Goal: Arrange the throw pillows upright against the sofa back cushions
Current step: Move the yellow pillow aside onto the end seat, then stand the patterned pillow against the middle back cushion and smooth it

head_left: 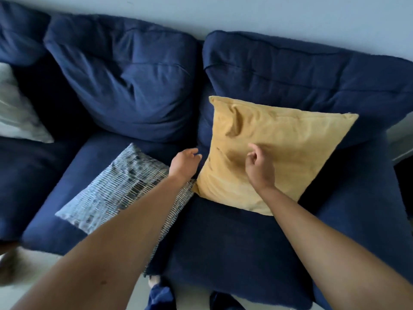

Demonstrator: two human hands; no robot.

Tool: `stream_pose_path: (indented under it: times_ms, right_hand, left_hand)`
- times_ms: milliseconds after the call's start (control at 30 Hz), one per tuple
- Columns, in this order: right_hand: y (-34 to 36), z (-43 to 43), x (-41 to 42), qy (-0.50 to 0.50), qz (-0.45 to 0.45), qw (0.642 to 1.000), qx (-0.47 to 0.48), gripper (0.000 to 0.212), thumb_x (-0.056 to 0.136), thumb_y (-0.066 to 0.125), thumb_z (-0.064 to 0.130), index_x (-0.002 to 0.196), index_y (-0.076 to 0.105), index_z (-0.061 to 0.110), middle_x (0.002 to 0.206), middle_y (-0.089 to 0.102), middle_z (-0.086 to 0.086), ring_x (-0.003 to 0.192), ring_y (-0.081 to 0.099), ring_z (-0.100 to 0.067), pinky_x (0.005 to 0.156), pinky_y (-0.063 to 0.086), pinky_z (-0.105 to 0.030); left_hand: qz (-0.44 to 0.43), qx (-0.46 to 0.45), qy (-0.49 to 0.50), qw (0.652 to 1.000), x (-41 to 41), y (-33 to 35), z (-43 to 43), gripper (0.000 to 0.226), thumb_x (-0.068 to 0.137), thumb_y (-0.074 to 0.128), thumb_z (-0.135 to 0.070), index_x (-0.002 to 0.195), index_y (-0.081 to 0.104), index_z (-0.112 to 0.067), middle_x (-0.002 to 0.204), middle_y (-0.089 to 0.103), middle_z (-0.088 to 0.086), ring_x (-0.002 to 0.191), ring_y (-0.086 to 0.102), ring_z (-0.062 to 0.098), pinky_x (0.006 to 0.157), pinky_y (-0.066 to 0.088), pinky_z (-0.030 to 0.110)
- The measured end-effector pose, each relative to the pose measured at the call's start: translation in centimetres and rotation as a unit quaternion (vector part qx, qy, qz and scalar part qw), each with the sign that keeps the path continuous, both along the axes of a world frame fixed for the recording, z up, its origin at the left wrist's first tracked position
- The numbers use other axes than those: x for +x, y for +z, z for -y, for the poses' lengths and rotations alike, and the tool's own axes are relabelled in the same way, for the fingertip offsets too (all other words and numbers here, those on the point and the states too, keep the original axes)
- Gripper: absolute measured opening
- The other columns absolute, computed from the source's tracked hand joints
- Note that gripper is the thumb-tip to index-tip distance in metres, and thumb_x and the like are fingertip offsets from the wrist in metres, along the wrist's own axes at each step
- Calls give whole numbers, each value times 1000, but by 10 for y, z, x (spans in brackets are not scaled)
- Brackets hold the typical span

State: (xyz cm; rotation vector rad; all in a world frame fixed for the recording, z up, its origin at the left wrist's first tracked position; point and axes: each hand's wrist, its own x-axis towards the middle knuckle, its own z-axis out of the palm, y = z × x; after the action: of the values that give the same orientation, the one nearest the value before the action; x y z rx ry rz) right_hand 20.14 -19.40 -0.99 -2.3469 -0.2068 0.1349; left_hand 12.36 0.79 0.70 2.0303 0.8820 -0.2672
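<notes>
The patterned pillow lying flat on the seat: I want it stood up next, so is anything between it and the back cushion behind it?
Nothing visible blocks it. The seat between the patterned pillow and the back cushion is bare. Only the person's left forearm crosses above the pillow's right edge, with the left hand just past its corner.
</notes>
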Motion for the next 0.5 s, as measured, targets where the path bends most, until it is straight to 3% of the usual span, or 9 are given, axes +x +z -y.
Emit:
stream_pose_path:
  times_ms: [100, 300, 400, 500]
  right_hand:
    - [-8, -65, -25, 60, -81, 995, -23, 34, 95, 49, 16, 126, 63, 21, 119, 66, -3, 108, 62, -23, 92, 48, -33]
    - [-39, -179, -70, 99, -199, 969, -111, 30, 97, 47, 22, 118, 68, 21, 125, 67, -4, 115, 60, -28, 92, 45, -34]
    - [-64, -219, -90, 77, -264, 951, -144, 35, 98, 45, 27, 116, 67, 7, 122, 67, -13, 115, 59, -36, 90, 45, -36]
    - [-92, -241, -107, -23, -334, 923, -192, 58, 100, 42, 43, 138, 50, 0, 142, 52, -20, 130, 50, -37, 102, 41, -38]
  left_hand:
    - [-24, 0, 33, 999, -47, -15, -51, 42, 100, 54, -29, 139, 61, -16, 141, 62, 6, 130, 57, 26, 107, 42, 31]
    - [-75, 18, 83, 994, -133, -46, -162, 37, 97, 53, -24, 131, 67, -24, 135, 66, 4, 123, 62, 27, 100, 46, 29]
    - [-95, 40, 88, 991, -163, -65, -217, 37, 95, 59, -36, 130, 66, -28, 135, 66, 5, 124, 61, 28, 103, 47, 34]
    - [-109, 71, 58, 990, -181, -80, -261, 56, 93, 60, -52, 143, 53, -30, 146, 54, 7, 131, 53, 29, 108, 45, 41]
